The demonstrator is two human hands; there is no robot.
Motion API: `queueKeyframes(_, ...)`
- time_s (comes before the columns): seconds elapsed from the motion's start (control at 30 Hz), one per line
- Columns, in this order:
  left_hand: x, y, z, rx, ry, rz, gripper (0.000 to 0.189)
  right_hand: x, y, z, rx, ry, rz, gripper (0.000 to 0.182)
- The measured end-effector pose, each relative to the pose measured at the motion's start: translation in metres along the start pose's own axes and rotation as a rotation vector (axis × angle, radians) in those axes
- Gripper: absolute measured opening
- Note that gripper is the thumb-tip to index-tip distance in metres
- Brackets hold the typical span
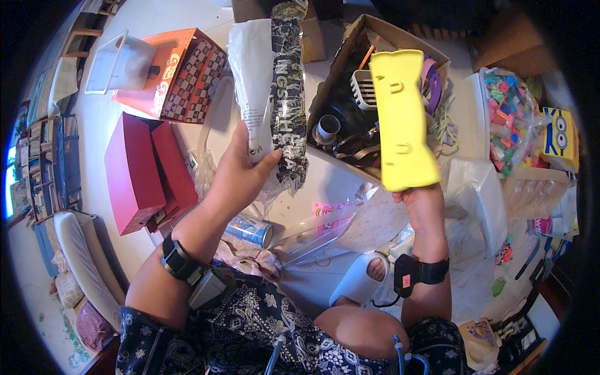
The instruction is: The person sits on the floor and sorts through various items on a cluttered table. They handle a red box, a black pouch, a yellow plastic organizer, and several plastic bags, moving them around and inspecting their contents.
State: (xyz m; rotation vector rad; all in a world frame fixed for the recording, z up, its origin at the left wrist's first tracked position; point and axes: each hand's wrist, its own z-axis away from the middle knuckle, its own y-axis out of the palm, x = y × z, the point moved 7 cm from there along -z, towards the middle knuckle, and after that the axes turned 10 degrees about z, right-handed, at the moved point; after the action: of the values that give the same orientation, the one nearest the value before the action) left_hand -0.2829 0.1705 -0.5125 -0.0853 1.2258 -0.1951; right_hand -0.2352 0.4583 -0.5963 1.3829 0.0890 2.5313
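Note:
My left hand [246,171] grips the lower end of a long plastic package [288,98], part white and part black with printed lettering, held upright in the view. In my right hand [419,206] is a yellow plastic piece [401,122] with wavy edges and small raised tabs, held by its lower end. Behind the yellow piece stands an open cardboard box [342,161] with a white slotted basket [363,89], a dark cup-like item [329,125], purple bands [435,91] and other items inside. The yellow piece hides part of the box's contents.
Left are a red box [136,173], an orange patterned box [187,79] and a translucent bin [122,63]. Right are a bag of colourful pieces [508,117] and a yellow cartoon-eyed box [560,138]. Near my feet lie a blue can [251,230], clear plastic bags [473,201] and a cloth [243,257].

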Motion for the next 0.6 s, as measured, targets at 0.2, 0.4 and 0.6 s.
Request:
queueKeyframes(0.2,-0.006,-0.003,0.005,0.015,0.044,-0.101,0.052,-0.003,0.011,0.002,0.092,0.06,-0.055,0.025)
queueKeyframes(0.4,-0.013,-0.009,0.008,0.003,0.083,-0.01,0.053,-0.008,0.022,0.005,0.118,0.138,-0.131,0.028)
queueKeyframes(0.6,-0.02,-0.015,0.01,-0.023,0.121,-0.12,0.055,-0.013,0.026,0.007,0.149,0.097,-0.095,0.029)
